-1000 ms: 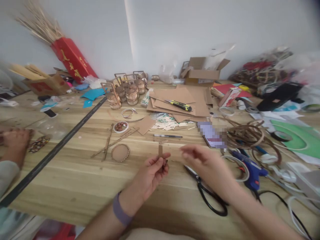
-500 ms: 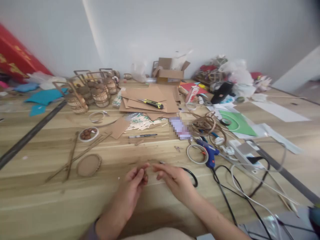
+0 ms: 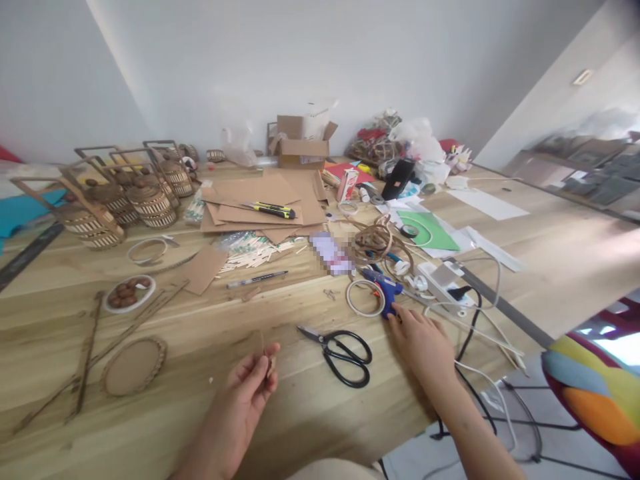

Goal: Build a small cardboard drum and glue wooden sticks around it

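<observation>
My left hand pinches a small brown piece, with a thin stalk-like bit sticking up from the fingertips. The fingers partly hide the piece, and its kind is unclear. To the right, my right hand has its fingers closed at the handle end of a blue hot glue gun, which lies on the table. A roll of tape touches the gun's left side. Between my hands lie black-handled scissors, blades slightly apart. A round cardboard disc with a braided rim rests at the left.
Twigs and a white bowl of brown nuts or beads lie left. Little lidded baskets stand behind. Cardboard sheets, a pen, coiled brown cord and a power strip with trailing cables occupy the table.
My right hand has left my left hand and moved right to the glue gun. The scissors are now uncovered. The view has turned right.
</observation>
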The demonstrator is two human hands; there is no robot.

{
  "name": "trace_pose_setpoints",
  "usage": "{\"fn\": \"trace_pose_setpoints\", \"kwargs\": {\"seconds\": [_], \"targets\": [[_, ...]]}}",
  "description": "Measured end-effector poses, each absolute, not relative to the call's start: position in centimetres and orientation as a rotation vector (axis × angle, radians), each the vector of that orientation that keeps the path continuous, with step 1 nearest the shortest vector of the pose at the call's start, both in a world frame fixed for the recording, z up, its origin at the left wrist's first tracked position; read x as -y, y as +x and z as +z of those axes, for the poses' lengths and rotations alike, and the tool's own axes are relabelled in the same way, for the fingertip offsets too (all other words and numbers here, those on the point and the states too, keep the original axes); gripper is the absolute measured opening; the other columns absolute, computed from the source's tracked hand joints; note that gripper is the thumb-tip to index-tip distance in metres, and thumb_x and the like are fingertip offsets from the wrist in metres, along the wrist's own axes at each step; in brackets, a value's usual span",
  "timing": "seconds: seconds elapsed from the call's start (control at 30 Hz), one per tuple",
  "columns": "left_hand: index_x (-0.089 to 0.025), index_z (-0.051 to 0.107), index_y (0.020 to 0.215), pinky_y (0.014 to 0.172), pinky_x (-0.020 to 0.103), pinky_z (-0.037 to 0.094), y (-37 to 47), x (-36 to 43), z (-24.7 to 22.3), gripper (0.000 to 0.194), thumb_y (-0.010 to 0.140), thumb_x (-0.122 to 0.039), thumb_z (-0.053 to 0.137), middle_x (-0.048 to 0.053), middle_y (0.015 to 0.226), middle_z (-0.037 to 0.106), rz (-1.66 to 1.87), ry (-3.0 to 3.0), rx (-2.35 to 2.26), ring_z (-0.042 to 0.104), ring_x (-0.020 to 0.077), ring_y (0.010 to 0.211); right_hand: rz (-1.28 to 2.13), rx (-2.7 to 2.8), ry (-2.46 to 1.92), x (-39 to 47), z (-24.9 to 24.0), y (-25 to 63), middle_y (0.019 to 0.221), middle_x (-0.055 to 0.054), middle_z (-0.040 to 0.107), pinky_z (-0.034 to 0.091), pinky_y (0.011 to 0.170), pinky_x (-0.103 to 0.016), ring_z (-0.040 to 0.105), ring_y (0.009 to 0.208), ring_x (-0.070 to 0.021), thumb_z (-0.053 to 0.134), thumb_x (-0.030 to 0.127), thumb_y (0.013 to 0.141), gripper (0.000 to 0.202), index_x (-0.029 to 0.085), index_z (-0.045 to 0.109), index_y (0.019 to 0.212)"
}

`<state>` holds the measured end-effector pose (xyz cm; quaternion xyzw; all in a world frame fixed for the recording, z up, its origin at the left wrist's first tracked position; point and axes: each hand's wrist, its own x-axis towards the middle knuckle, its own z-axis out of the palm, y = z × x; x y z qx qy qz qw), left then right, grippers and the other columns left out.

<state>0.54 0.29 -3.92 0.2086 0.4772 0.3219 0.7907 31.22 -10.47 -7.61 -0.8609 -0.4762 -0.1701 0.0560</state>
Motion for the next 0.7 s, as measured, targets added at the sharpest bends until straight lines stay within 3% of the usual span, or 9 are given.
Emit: {"fn": "trace_pose_setpoints", "kwargs": {"seconds": [0.13,0.27,0.37,0.43,0.53,0.6,0.7], "targets": [[-0.016,0.077,0.086,0.066,0.019,0.05,0.5,-0.2,-4.4,0.043,0.049,-0.032,0.094,-0.001,0.075,0.062,0.666,0.529,-0.979,0.053,0.0077,0.065,-0.537,1.479,-2.638,10.1,-6.4,31.5,0.095,-0.012,0.076,0.038,0.089,-0.043,0.066,0.09,-0.0285,0.044,0.035,0.096,0.033,0.017,0.071,0.104],[-0.015,0.076,0.092,0.065,0.022,0.046,1.0,0.1,-4.4,0.047,0.053,-0.036,0.091,0.0,0.074,0.059,0.643,0.61,-0.907,0.051,0.0091,0.066,-0.427,1.464,-2.443,9.2,-4.8,28.8,0.095,-0.015,0.073,0.042,0.085,-0.045,0.063,0.091,-0.0309,0.044,0.041,0.095,0.036,0.017,0.07,0.101],[-0.015,0.075,0.097,0.068,0.023,0.045,1.4,0.3,-4.3,0.052,0.054,-0.04,0.09,0.001,0.079,0.061,0.64,0.648,-0.892,0.051,0.0099,0.067,0.125,1.57,-2.003,8.0,-3.9,23.4,0.094,-0.01,0.072,0.048,0.08,-0.037,0.064,0.087,-0.0247,0.05,0.039,0.094,0.029,0.021,0.07,0.101],[-0.016,0.074,0.098,0.071,0.026,0.045,1.6,0.5,-4.3,0.052,0.057,-0.045,0.088,0.003,0.085,0.064,0.617,0.719,-0.884,0.053,0.0124,0.071,0.554,1.578,-1.773,7.2,-3.6,19.6,0.086,-0.006,0.07,0.049,0.068,-0.031,0.062,0.073,-0.0191,0.057,0.035,0.09,0.026,0.022,0.069,0.108],[-0.018,0.073,0.106,0.082,0.032,0.048,1.6,0.7,-4.2,0.054,0.066,-0.053,0.079,0.007,0.098,0.069,0.572,0.884,-0.89,0.06,0.0212,0.089,0.897,1.383,-1.614,6.2,-3.7,15.7,0.078,-0.002,0.068,0.047,0.063,-0.029,0.059,0.066,-0.0158,0.064,0.031,0.084,0.018,0.022,0.07,0.098],[-0.02,0.07,0.115,0.093,0.037,0.046,1.4,0.9,-4.0,0.055,0.073,-0.055,0.073,0.009,0.107,0.07,0.561,1.01,-0.946,0.059,0.0272,0.106,1.132,1.174,-1.469,5.6,-4.0,14.8,0.073,0.0,0.066,0.048,0.064,-0.029,0.062,0.067,-0.0161,0.066,0.037,0.082,0.017,0.021,0.066,0.089],[-0.024,0.07,0.116,0.105,0.041,0.039,1.1,1.0,-3.5,0.048,0.078,-0.053,0.068,0.009,0.116,0.07,0.537,1.193,-1.025,0.053,0.0303,0.123,1.411,0.941,-1.253,5.4,-4.3,14.7,0.068,0.001,0.065,0.044,0.058,-0.027,0.063,0.062,-0.0149,0.07,0.051,0.077,0.033,0.02,0.062,0.084]]}}
